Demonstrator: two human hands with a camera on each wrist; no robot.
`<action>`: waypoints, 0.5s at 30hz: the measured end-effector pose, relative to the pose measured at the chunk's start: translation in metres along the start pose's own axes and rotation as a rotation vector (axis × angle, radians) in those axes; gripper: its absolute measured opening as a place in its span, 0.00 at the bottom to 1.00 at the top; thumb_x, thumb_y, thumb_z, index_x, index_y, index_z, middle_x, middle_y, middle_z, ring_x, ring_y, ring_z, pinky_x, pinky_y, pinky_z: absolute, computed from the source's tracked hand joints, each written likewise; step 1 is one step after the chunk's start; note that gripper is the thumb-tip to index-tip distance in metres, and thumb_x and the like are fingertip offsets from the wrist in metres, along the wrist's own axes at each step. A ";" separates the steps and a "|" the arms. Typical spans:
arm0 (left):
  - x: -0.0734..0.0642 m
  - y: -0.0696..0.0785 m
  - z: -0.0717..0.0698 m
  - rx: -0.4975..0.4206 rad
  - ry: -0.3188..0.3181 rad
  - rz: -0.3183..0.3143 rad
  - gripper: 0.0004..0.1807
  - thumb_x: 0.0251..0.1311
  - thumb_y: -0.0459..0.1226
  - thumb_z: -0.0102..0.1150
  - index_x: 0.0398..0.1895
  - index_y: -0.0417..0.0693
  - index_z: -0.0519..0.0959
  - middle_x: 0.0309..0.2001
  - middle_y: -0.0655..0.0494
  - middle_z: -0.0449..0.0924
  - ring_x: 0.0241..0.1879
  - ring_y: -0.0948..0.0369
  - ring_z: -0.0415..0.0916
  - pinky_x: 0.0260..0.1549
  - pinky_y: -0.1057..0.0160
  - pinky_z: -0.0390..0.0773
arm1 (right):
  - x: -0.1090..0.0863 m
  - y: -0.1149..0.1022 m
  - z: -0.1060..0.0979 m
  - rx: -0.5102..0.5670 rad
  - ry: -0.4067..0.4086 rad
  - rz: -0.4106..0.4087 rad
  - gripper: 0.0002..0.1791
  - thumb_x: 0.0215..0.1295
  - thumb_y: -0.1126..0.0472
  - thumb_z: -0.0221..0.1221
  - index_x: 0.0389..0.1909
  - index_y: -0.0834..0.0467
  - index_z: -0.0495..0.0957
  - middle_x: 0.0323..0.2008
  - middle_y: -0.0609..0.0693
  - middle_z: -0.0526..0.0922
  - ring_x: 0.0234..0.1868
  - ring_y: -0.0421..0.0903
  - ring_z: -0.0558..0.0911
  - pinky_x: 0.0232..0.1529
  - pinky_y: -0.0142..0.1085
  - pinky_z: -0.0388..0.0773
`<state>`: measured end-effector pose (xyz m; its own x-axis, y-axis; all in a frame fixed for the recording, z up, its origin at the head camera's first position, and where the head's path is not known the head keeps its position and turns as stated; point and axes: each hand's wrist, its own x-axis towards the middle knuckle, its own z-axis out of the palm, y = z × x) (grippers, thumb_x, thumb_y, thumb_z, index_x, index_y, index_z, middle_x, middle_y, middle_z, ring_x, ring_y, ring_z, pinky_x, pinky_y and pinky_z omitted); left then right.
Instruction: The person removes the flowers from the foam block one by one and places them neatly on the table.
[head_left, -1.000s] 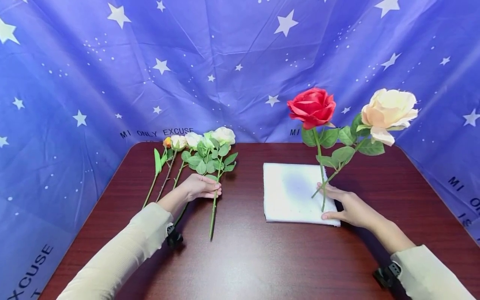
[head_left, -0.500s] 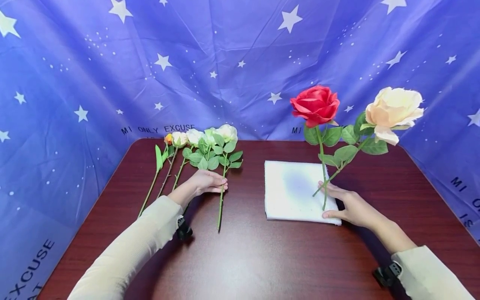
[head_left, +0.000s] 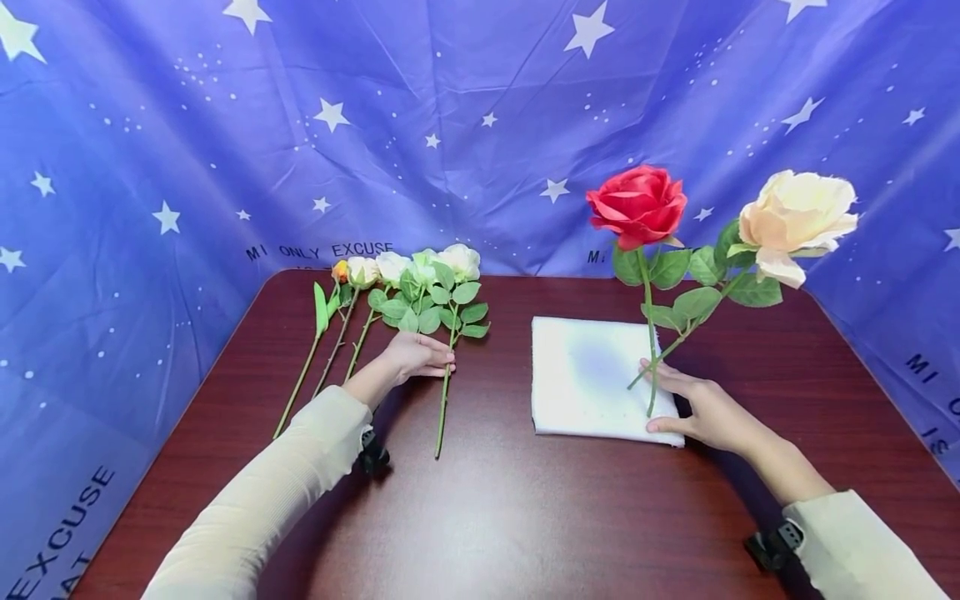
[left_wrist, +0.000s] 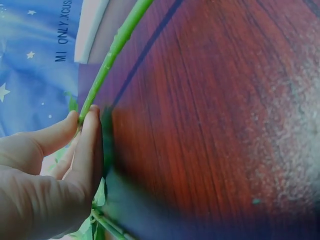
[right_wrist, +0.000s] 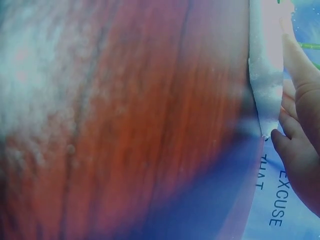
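In the head view, my left hand (head_left: 415, 357) pinches the green stem (left_wrist: 112, 57) of a white rose (head_left: 459, 262) between thumb and fingers. The rose's leaves overlap other flowers lying at the left. My right hand (head_left: 712, 414) holds the right side of a white foam block (head_left: 585, 379), thumb near the front corner and a finger behind the stems. Standing in this block are a red rose (head_left: 637, 207) and a cream rose (head_left: 798, 221), their stems crossing low down. The right wrist view shows the hand against the foam's side, partly cut off.
Left of my left hand, several flowers lie on the dark wooden table (head_left: 495, 500), among them an orange bloom (head_left: 340, 271) and a pale rose (head_left: 363, 272). A blue starry cloth (head_left: 450, 100) hangs behind and beside the table.
My left hand has shifted right with the white rose, mostly in the first half second. The right hand stays on the foam block. The head view has tilted slightly.
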<state>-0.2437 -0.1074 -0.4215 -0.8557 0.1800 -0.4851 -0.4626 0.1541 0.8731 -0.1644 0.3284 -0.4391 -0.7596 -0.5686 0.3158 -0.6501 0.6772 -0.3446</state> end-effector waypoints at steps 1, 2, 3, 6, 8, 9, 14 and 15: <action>-0.001 0.001 0.000 -0.006 0.008 0.004 0.18 0.60 0.22 0.56 0.54 0.23 0.73 0.30 0.50 0.87 0.27 0.63 0.83 0.35 0.68 0.88 | 0.000 0.000 0.000 -0.001 0.000 0.000 0.42 0.43 0.51 0.73 0.61 0.65 0.73 0.61 0.68 0.74 0.67 0.14 0.46 0.60 0.01 0.45; -0.001 0.002 0.000 -0.004 0.017 0.007 0.18 0.59 0.22 0.57 0.54 0.22 0.73 0.30 0.49 0.87 0.27 0.63 0.83 0.35 0.68 0.88 | 0.000 0.000 -0.001 0.000 0.000 0.001 0.42 0.43 0.51 0.73 0.61 0.65 0.73 0.61 0.68 0.73 0.67 0.14 0.46 0.60 0.01 0.45; -0.002 0.003 0.000 0.002 0.025 0.011 0.19 0.59 0.23 0.57 0.54 0.22 0.73 0.31 0.48 0.87 0.27 0.63 0.83 0.36 0.68 0.88 | 0.000 0.000 -0.001 -0.001 0.001 0.001 0.43 0.43 0.51 0.73 0.62 0.64 0.72 0.61 0.68 0.73 0.66 0.14 0.46 0.60 0.01 0.45; -0.005 0.004 -0.002 0.036 0.054 0.020 0.19 0.59 0.24 0.58 0.53 0.22 0.74 0.36 0.43 0.87 0.27 0.64 0.83 0.38 0.66 0.88 | 0.001 -0.001 0.000 0.006 0.003 0.006 0.43 0.43 0.51 0.74 0.63 0.63 0.72 0.62 0.68 0.73 0.66 0.14 0.47 0.59 0.01 0.45; -0.008 0.004 -0.004 0.065 0.081 0.032 0.18 0.58 0.24 0.59 0.52 0.23 0.75 0.40 0.39 0.86 0.27 0.64 0.82 0.39 0.65 0.88 | 0.001 -0.002 0.000 0.009 0.002 0.010 0.43 0.44 0.51 0.73 0.63 0.62 0.72 0.62 0.68 0.73 0.66 0.14 0.47 0.59 0.01 0.45; -0.009 0.004 -0.005 0.075 0.097 0.039 0.18 0.58 0.24 0.60 0.52 0.23 0.75 0.41 0.39 0.86 0.27 0.64 0.82 0.39 0.64 0.88 | 0.001 -0.002 0.000 0.009 0.001 0.011 0.43 0.44 0.51 0.73 0.63 0.62 0.72 0.62 0.68 0.73 0.66 0.14 0.47 0.59 0.01 0.45; -0.012 0.009 -0.011 0.082 0.163 0.083 0.18 0.57 0.25 0.61 0.51 0.24 0.77 0.30 0.47 0.87 0.26 0.64 0.83 0.40 0.64 0.88 | 0.000 -0.001 0.000 -0.006 0.004 0.008 0.43 0.43 0.51 0.73 0.62 0.63 0.73 0.61 0.68 0.73 0.65 0.14 0.46 0.59 0.01 0.45; -0.012 0.010 -0.012 0.083 0.171 0.094 0.18 0.57 0.25 0.62 0.51 0.25 0.77 0.29 0.50 0.87 0.26 0.65 0.83 0.40 0.64 0.88 | 0.000 -0.001 0.000 -0.012 0.007 0.006 0.43 0.43 0.51 0.74 0.62 0.63 0.73 0.61 0.68 0.73 0.65 0.14 0.46 0.59 0.01 0.45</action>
<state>-0.2403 -0.1193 -0.4062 -0.9245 0.0311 -0.3800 -0.3639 0.2250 0.9038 -0.1639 0.3276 -0.4387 -0.7633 -0.5615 0.3197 -0.6454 0.6859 -0.3362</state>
